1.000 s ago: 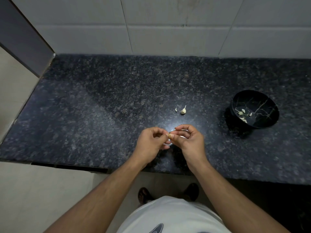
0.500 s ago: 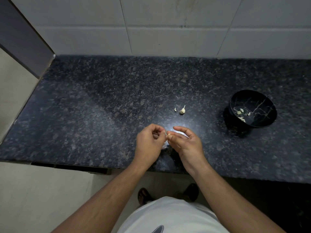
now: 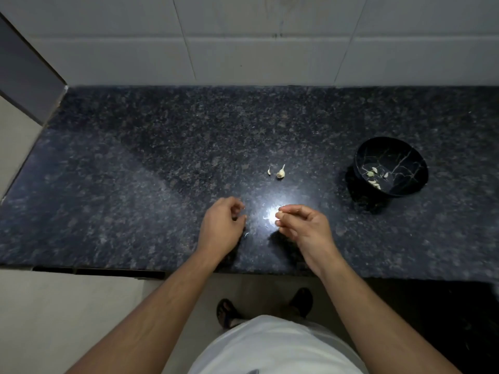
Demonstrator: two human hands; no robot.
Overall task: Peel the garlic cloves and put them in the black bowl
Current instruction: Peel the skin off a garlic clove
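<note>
Speckled dark granite forms the surface (image 3: pixel 135 184), glossy under a bright glare. The right hand (image 3: pixel 302 225) pinches a small pale garlic clove (image 3: pixel 280 211) at its fingers. The left hand (image 3: pixel 221 225), at its 9 o'clock, is loosely curled, holding nothing. Two papery unpeeled cloves (image 3: pixel 280 172) lie at 12 o'clock; the round black bowl (image 3: pixel 413 160), gold-veined, holds peeled cloves (image 3: pixel 374 176) at 2 o'clock.

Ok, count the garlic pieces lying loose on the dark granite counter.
2: a small pale garlic piece and a larger pale garlic piece right of it, side by side mid-counter.
</note>
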